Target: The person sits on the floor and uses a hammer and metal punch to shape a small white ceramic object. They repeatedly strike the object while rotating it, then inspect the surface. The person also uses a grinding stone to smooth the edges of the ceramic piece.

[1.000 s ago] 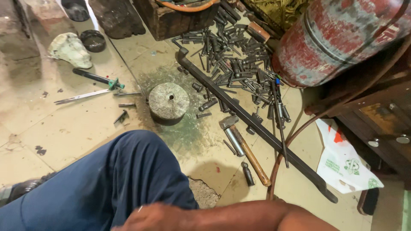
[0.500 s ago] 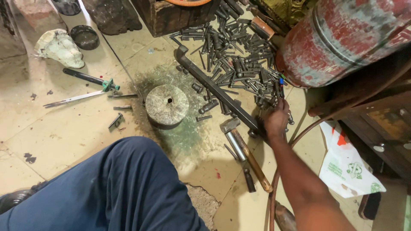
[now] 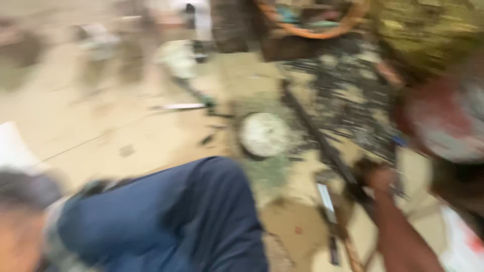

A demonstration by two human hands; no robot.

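Head view: the picture is smeared by camera motion, so fine detail is lost. The right hand [image 3: 375, 177] is stretched out over the floor [image 3: 101, 136] and lies against the lower end of the long dark metal bar [image 3: 322, 141], which runs slantwise from the pile of small dark metal pieces [image 3: 348, 106] down toward the hand. Whether the fingers are closed round the bar or only resting on it cannot be told through the blur. The left hand is not seen. A hammer-like tool with a pale metal head [image 3: 326, 201] lies just beside the hand, nearer the blue trouser leg [image 3: 166, 221]. The round grey disc [image 3: 263, 135] sits on the floor left of the bar, apart from it. A red cylinder [image 3: 443, 126] stands to the right.

The step in hand is judged to be a reach for the bar or the tools beside it; a firm closing of the fingers would be called for before anything is lifted.

Against the frame half a second earlier, the hand is found at nearly the same place by the bar, while the view has swung: the disc and pile are shifted, and a blurred head [image 3: 20, 221] now shows at the lower left.
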